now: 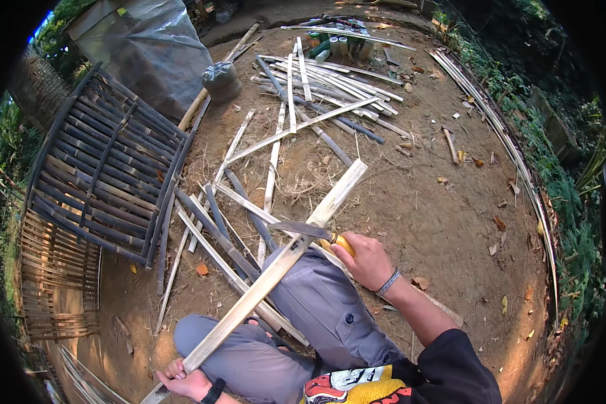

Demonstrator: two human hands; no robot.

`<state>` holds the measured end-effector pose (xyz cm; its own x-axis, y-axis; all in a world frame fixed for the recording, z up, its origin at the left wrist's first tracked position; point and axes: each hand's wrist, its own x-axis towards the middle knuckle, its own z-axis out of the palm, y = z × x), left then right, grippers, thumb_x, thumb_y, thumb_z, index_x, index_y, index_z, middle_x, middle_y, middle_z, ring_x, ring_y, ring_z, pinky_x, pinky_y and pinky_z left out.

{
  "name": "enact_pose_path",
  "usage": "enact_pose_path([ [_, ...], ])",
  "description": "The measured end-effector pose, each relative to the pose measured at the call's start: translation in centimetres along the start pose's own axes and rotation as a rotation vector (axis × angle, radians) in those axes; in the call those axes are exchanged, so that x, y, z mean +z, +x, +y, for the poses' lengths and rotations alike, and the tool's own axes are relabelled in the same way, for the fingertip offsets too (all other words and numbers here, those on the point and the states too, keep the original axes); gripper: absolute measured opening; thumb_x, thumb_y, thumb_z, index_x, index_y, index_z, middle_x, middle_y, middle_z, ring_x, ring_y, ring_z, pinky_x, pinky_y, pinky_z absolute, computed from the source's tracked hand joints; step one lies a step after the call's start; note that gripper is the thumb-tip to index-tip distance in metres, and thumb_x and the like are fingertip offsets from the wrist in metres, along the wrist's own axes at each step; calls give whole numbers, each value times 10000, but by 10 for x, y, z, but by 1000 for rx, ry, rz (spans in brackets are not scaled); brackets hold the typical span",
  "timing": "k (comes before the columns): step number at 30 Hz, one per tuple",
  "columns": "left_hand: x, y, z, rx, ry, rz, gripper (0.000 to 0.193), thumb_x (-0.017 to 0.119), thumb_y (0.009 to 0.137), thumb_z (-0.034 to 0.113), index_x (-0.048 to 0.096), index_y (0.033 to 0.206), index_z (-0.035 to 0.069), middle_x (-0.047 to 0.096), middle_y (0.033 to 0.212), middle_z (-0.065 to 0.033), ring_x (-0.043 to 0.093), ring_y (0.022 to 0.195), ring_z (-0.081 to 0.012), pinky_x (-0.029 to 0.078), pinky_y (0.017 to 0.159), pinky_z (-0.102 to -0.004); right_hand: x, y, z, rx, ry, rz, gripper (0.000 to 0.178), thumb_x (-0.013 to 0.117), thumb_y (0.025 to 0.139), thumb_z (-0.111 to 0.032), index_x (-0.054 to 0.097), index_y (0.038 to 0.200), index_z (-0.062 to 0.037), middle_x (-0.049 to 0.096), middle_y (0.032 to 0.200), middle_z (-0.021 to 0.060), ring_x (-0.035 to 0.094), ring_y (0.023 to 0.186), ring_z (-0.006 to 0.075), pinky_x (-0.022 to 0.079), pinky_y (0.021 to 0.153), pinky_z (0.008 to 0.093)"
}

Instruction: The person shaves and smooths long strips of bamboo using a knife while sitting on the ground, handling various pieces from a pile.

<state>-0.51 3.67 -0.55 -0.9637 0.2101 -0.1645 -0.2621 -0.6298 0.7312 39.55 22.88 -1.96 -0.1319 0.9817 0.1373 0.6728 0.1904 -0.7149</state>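
Across my knees slants a pale split bamboo slat point(262, 286), its far end up and to the right. At its lower left end, my left hand point(184, 381) is closed round it. My right hand point(367, 261) grips the yellow handle of a knife point(301, 229). The knife's dark blade lies across the upper face of the slat and points left, apparently touching it. A dark mark shows on the slat just below the blade. The fingertips of my right hand are partly hidden behind the handle.
Several bamboo strips and poles point(337, 84) lie scattered ahead on the dirt. A dark bamboo rack point(108, 161) stands at the left above a woven bamboo panel point(60, 283). A filled plastic bag point(221, 82) sits beyond it. Long strips point(512, 145) line the right edge near plants.
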Motion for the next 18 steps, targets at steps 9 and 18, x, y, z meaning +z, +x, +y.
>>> enact_pose_path([
  [9,11,-7,0,-13,-81,55,432,399,1005,254,258,606,170,183,502,36,214,447,-101,277,490,-251,6,-10,-8,-40,-4,37,353,597,900,-380,605,934,-28,638,805,204,634,764,382,494,651,468],
  [18,14,-11,1,-13,-81,42,421,407,1001,249,254,617,169,173,503,35,205,442,-104,268,479,-250,-2,-6,0,-1,-66,72,360,588,907,-376,572,888,-17,626,775,203,625,713,396,496,624,480],
])
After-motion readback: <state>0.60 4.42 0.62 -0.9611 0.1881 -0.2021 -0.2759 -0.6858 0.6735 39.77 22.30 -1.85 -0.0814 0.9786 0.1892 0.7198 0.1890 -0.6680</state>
